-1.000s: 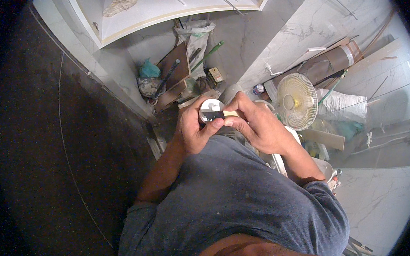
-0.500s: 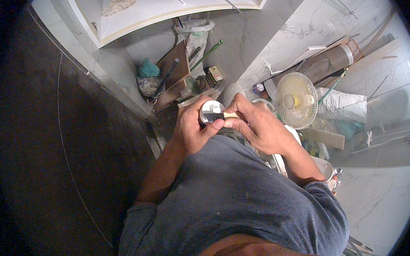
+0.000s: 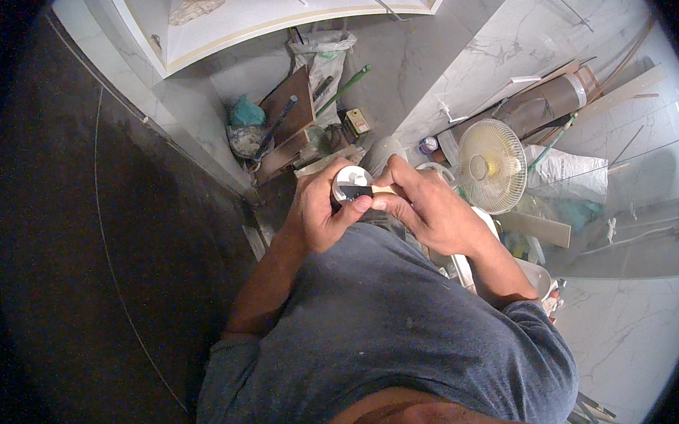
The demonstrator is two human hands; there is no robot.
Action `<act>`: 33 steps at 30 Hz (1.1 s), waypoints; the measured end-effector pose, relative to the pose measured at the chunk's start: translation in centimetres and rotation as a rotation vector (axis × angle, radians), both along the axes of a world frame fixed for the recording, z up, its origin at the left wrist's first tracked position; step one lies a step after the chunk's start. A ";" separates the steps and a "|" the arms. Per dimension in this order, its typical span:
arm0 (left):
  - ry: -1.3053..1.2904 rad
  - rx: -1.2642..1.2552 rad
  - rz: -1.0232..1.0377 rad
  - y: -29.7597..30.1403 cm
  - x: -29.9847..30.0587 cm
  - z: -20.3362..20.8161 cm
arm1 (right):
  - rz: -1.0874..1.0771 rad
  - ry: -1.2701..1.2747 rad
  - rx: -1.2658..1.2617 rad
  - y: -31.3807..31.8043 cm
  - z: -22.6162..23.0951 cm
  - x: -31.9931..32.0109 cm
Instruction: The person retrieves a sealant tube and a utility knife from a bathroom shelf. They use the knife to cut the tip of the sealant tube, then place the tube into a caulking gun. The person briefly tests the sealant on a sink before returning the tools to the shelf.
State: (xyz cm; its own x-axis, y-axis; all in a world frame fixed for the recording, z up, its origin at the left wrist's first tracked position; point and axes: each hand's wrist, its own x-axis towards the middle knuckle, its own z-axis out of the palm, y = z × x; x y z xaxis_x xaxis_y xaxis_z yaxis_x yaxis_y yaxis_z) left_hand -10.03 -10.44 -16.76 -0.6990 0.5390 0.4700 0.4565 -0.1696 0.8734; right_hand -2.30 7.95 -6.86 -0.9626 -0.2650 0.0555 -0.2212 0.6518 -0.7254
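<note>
In front of my torso, my left hand (image 3: pixel 318 211) curls around a small round white container (image 3: pixel 351 174) with a pale knob-like shape inside it. My right hand (image 3: pixel 430 211) pinches the short light-coloured handle of a putty knife (image 3: pixel 358 191). Its dark flat blade lies across the container's top, on the side nearer to me. The tip of my left thumb is close to the blade's near edge. My fingers cover the container's lower part and much of the handle.
A white-edged shelf (image 3: pixel 299 21) with tools on it crosses the far side. Beyond my hands are a white sack (image 3: pixel 324 59), boards (image 3: pixel 286 103) and a small yellowish box (image 3: pixel 357 122). A fan (image 3: pixel 491 166) and a large brown roll (image 3: pixel 538 109) are at right.
The blade has shifted very slightly across the top of the container. Both hands keep their places and grips.
</note>
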 end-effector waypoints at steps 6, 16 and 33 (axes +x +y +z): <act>0.023 -0.007 0.046 0.0 0.0 0.2 | -0.007 0.000 0.007 -0.2 0.1 -0.1; 0.036 -0.002 0.176 0.0 0.2 -0.2 | -0.022 -0.012 -0.031 -0.7 0.2 -0.4; -0.079 0.051 -0.012 -0.5 -0.6 0.1 | 0.025 0.025 0.016 -0.8 0.7 -0.7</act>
